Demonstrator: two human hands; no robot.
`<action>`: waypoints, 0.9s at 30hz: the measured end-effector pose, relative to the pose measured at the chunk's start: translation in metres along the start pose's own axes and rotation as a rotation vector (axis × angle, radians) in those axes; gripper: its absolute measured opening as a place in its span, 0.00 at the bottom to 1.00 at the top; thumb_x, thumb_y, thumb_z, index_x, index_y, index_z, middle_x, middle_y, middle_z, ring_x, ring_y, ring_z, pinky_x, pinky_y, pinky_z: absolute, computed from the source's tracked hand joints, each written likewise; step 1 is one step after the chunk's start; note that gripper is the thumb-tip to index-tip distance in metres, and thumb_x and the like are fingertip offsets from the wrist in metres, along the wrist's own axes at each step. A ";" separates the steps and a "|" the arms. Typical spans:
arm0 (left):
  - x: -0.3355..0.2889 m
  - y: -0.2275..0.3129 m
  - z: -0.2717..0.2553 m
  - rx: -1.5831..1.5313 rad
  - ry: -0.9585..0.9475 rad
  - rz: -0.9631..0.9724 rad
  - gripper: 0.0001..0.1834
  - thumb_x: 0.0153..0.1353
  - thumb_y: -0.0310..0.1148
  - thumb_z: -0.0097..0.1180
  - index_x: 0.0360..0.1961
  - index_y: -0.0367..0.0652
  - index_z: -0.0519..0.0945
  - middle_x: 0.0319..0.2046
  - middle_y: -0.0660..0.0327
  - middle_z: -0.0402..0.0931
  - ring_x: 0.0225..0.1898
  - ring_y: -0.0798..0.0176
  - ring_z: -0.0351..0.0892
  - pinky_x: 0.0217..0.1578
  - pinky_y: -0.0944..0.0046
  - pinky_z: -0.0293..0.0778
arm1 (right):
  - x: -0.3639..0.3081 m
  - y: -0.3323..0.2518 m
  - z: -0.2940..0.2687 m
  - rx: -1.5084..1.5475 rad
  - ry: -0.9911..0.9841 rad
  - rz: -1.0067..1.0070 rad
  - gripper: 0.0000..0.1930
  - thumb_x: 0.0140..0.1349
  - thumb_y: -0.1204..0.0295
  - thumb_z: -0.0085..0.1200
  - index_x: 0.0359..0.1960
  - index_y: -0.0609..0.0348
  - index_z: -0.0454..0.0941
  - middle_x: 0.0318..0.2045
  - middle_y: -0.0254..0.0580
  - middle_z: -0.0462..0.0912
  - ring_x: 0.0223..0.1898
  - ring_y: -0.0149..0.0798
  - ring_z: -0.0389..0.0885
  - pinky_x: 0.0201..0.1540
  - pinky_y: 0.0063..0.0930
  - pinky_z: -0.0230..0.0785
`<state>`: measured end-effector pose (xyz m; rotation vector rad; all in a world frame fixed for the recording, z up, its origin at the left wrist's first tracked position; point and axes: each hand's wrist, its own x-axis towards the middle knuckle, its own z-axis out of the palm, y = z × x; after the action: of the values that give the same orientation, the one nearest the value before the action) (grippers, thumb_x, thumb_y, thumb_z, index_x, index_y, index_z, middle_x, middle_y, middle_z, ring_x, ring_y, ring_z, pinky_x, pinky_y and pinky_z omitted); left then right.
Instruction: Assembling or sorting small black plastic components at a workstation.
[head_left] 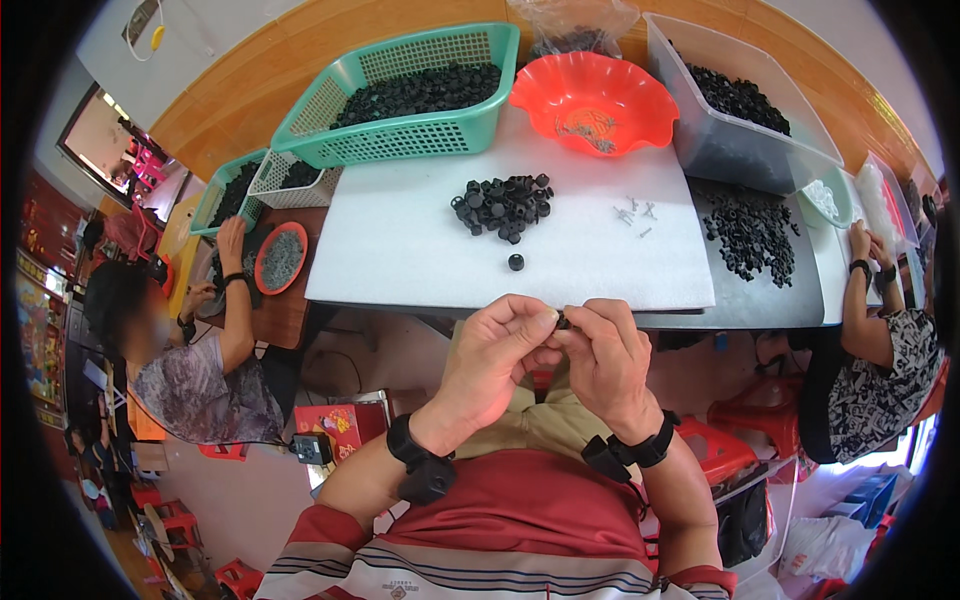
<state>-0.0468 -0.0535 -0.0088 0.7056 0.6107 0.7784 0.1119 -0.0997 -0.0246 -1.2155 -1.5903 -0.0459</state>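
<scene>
Just off the near edge of the white foam sheet (390,250), my left hand (492,352) and my right hand (608,362) meet fingertip to fingertip. Between them they pinch a small black plastic part (562,321), mostly covered by the fingers. A heap of round black plastic caps (500,208) lies on the sheet beyond my hands. One loose black cap (516,262) sits nearer to me. To the right of the heap, several small silvery screw-like pieces (630,214) are scattered.
Behind the sheet stand a green basket (400,150), a scalloped red bowl (640,125) and a clear bin (740,165). More black parts (752,235) lie to the right. Co-workers sit at left (205,380) and right (870,375); a red dish (281,258) is by the left one.
</scene>
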 end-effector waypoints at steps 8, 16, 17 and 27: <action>0.009 0.010 -0.010 0.914 0.203 0.452 0.10 0.66 0.30 0.65 0.45 0.36 0.82 0.39 0.57 0.85 0.38 0.65 0.85 0.39 0.67 0.80 | -0.006 0.012 -0.008 0.000 0.023 0.026 0.13 0.63 0.74 0.64 0.47 0.60 0.77 0.38 0.46 0.79 0.27 0.43 0.82 0.25 0.32 0.76; 0.042 0.028 -0.021 1.651 0.345 0.886 0.13 0.58 0.31 0.68 0.43 0.38 0.84 0.42 0.56 0.83 0.44 0.50 0.81 0.45 0.55 0.77 | -0.008 0.010 -0.015 0.099 0.052 0.163 0.11 0.64 0.74 0.64 0.45 0.63 0.77 0.38 0.46 0.80 0.27 0.37 0.81 0.28 0.28 0.75; 0.043 0.028 -0.021 1.651 0.344 0.888 0.13 0.58 0.31 0.68 0.43 0.38 0.84 0.42 0.56 0.83 0.44 0.50 0.81 0.45 0.55 0.77 | -0.009 0.010 -0.015 0.099 0.053 0.162 0.11 0.64 0.74 0.64 0.45 0.63 0.77 0.38 0.46 0.80 0.27 0.37 0.81 0.28 0.28 0.75; 0.043 0.036 -0.014 1.583 0.218 0.726 0.08 0.57 0.28 0.66 0.38 0.40 0.85 0.39 0.57 0.84 0.42 0.50 0.82 0.45 0.55 0.76 | -0.012 0.011 -0.015 0.200 0.046 0.262 0.10 0.65 0.76 0.63 0.45 0.64 0.77 0.37 0.45 0.79 0.28 0.34 0.78 0.31 0.25 0.73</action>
<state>-0.0472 0.0032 -0.0003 2.4059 1.1779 0.9404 0.1288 -0.1113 -0.0331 -1.2456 -1.3498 0.2462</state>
